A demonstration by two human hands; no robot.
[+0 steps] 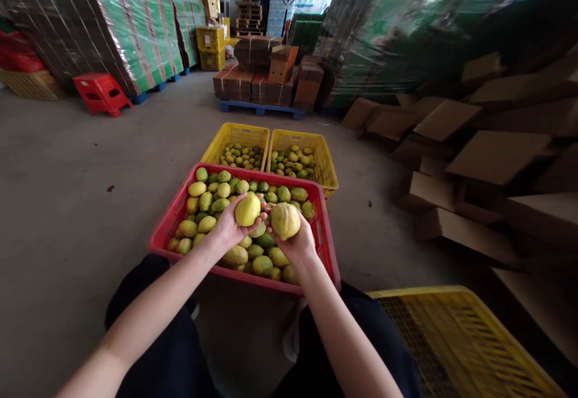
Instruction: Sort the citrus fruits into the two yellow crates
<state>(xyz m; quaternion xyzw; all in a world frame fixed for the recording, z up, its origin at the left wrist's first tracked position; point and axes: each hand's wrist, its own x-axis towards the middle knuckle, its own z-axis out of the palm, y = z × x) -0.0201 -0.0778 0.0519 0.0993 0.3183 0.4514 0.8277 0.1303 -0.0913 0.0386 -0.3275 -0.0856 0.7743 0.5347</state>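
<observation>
My left hand (231, 224) is closed around a smooth yellow lemon (248, 209). Beside it, my right hand (301, 242) holds a larger, bumpy, pale yellow-green lemon (285, 221). Both hands are palm up with their fingertips close together, over a red crate (332, 258). Many green and yellow lemons (262, 265) lie in that crate, some of them hidden below my hands and forearms.
Two yellow crates (326, 154) with more lemons stand just beyond the red one. At lower right is another yellow crate (451, 326). Cardboard boxes (497, 157) pile up on the right. A red stool (102, 92) and a loaded blue pallet (262, 108) stand farther back.
</observation>
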